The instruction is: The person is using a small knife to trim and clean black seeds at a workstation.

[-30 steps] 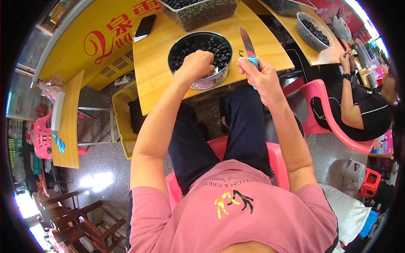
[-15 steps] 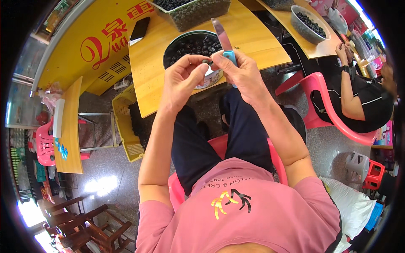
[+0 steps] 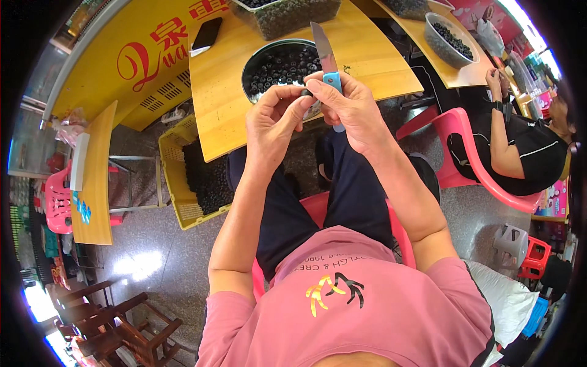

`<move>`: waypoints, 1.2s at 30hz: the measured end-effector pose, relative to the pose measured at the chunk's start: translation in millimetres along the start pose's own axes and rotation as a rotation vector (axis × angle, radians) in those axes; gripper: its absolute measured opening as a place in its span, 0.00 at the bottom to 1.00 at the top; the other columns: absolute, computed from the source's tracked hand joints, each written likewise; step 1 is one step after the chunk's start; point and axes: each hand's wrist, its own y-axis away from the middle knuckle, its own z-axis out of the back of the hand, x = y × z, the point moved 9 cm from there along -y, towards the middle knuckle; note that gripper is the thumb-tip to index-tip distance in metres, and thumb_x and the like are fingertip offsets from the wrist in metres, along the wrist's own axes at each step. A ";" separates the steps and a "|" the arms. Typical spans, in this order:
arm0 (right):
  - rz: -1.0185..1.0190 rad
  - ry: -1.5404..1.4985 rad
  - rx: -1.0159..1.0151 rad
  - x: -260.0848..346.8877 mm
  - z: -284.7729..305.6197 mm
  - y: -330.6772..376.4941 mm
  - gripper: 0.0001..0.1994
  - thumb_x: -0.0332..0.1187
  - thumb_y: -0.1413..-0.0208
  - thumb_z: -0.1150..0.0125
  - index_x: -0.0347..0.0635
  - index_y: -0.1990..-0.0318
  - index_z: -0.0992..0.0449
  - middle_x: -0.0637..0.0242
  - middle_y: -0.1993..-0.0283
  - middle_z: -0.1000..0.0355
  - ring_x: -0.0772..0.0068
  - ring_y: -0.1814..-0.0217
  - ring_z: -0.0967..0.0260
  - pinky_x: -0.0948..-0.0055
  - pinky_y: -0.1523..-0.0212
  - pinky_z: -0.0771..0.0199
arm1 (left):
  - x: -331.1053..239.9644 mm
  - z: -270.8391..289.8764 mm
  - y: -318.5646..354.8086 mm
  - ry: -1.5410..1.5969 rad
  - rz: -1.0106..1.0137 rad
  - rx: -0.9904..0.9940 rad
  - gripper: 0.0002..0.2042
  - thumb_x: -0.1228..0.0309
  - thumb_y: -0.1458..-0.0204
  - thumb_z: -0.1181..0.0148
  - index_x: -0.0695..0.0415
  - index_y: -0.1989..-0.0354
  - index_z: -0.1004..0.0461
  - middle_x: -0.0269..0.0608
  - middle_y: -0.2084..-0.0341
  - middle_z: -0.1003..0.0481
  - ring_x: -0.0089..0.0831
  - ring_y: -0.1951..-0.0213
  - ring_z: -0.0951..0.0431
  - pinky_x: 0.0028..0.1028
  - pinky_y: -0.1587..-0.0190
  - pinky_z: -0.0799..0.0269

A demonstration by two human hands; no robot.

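Just over the near edge of the wooden table, my two hands meet. My left hand [image 3: 273, 122] pinches a small dark round fruit [image 3: 307, 92] between thumb and fingertips. In my right hand [image 3: 353, 113] is a knife [image 3: 324, 49] with a blue handle, its blade pointing up and away from me. The right thumb lies close to the fruit; whether it touches it I cannot tell. Beyond my hands, a round bowl [image 3: 246, 68] holds many dark round fruits [image 3: 278, 68]. My fingers hide part of the fruit and of the bowl's near side.
A clear tub [image 3: 293, 19] of dark fruit and a phone [image 3: 206, 33] are on the table [image 3: 214, 116]. A yellow crate [image 3: 177, 202] with dark pieces stands on the floor at left. To the right, a co-worker sits in a pink chair [image 3: 468, 140] near another tub [image 3: 449, 55].
My view has shifted slightly, and more of the yellow crate shows. My left hand sits a little further right and lower, still with the fruit. The knife stays in my right hand.
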 end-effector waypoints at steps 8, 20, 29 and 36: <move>-0.026 0.038 0.037 2.2 -6.6 1.9 0.10 0.37 0.43 0.36 0.42 0.58 0.23 0.77 0.73 0.29 0.90 0.80 0.43 0.87 0.79 0.45 | 6.5 1.4 3.4 0.134 0.041 0.047 0.08 0.71 0.45 0.38 0.61 0.59 0.26 0.33 0.70 0.23 0.15 0.76 0.32 0.15 0.74 0.39; 0.019 0.091 0.042 6.8 -8.3 1.5 0.10 0.36 0.43 0.37 0.42 0.59 0.23 0.78 0.74 0.30 0.91 0.79 0.43 0.87 0.79 0.45 | 23.0 0.1 2.6 0.426 0.078 0.036 0.08 0.70 0.45 0.37 0.58 0.60 0.26 0.36 0.69 0.22 0.17 0.77 0.32 0.17 0.74 0.39; 0.210 0.285 0.031 18.6 -4.2 0.6 0.10 0.36 0.41 0.38 0.37 0.61 0.24 0.74 0.73 0.29 0.86 0.77 0.38 0.83 0.76 0.38 | 20.9 -3.8 3.7 0.473 0.103 0.083 0.07 0.71 0.44 0.39 0.57 0.59 0.26 0.36 0.69 0.23 0.18 0.76 0.32 0.18 0.73 0.39; 0.793 1.069 0.046 54.5 -28.2 33.4 0.07 0.28 0.45 0.37 0.36 0.60 0.24 0.62 0.70 0.28 0.72 0.75 0.30 0.76 0.75 0.32 | 17.9 -0.2 5.1 0.476 0.088 0.045 0.07 0.71 0.44 0.39 0.58 0.59 0.27 0.31 0.74 0.27 0.19 0.75 0.31 0.19 0.71 0.37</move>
